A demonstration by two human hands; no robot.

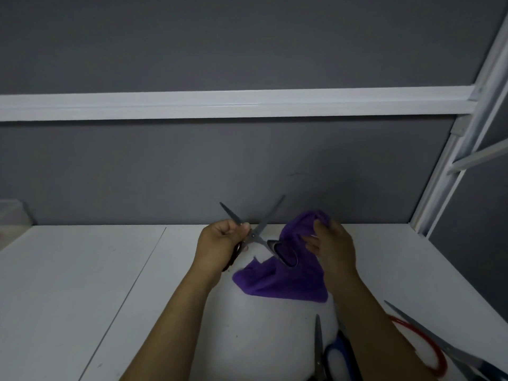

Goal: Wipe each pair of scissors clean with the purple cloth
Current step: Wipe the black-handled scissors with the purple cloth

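Observation:
My left hand (pixel 220 243) grips a pair of black-handled scissors (pixel 259 233) held above the white table (pixel 82 284). The scissors are spread wide, with both blades pointing up and away. One handle loop hangs in front of the purple cloth (pixel 283 281). My right hand (pixel 334 243) holds the cloth's upper part bunched up, and the rest of it drapes down toward the table. Two more pairs lie at the bottom right: blue-handled scissors (pixel 319 350) and a long pair (pixel 428 336) partly hidden by my right forearm.
A red ring (pixel 428 342) lies under the long scissors at the right. A grey partition with a white rail stands behind the table. A white metal frame (pixel 450 166) rises at the right, and a pale container (pixel 12 215) sits at the far left.

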